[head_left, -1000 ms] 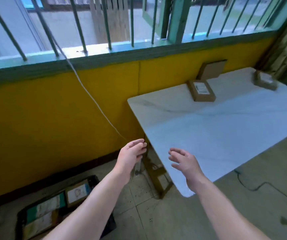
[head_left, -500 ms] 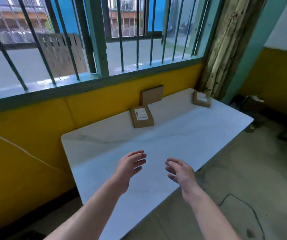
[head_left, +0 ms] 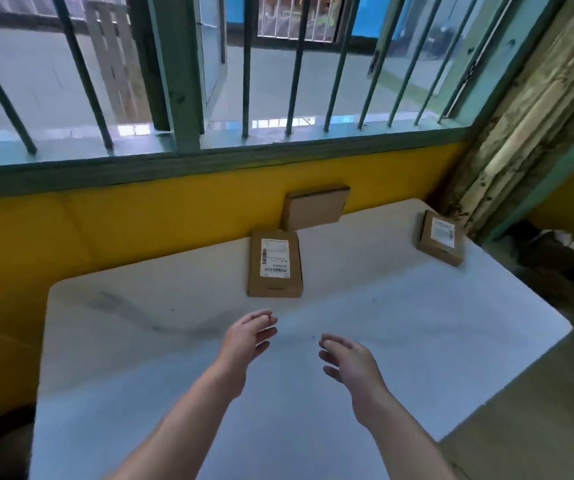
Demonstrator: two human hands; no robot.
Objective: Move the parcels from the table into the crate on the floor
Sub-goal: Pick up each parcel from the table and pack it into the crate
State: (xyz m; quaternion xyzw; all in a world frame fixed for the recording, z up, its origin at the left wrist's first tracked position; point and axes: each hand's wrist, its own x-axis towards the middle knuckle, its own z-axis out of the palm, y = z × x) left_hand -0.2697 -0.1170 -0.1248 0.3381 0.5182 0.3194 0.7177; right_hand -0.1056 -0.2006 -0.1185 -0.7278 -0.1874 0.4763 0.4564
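Head view looks down over a white counter (head_left: pixel 417 341) that stands against a yellow wall (head_left: pixel 140 216) under a barred window (head_left: pixel 278 81). Both bare hands hover above the near middle of the counter, side by side and apart, holding nothing. On the left hand (head_left: pixel 244 341) the grip is open, fingers loosely curled and pointing toward the wall, the thumb side up. On the right hand (head_left: pixel 351 358) the grip is likewise open, fingers spread and slightly bent, the palm turned inward toward the other hand. Three brown cardboard parcels lie farther back on the counter, none touched by either hand. The labelled parcel (head_left: pixel 275 263) lies flat just beyond the left fingertips, its white shipping label facing up. Right behind it the leaning parcel (head_left: pixel 315 207) stands on edge, tilted back against the yellow wall, its plain face toward the camera; whether it touches the flat one cannot be told. The corner parcel (head_left: pixel 439 237) lies flat near the far right corner of the counter, well apart from the other two, also with a white label on top. Beside that corner a worn wooden post (head_left: pixel 535 116) rises at the window's right end. Bare floor (head_left: pixel 538 427) shows to the right of the counter, and the crate is out of view.
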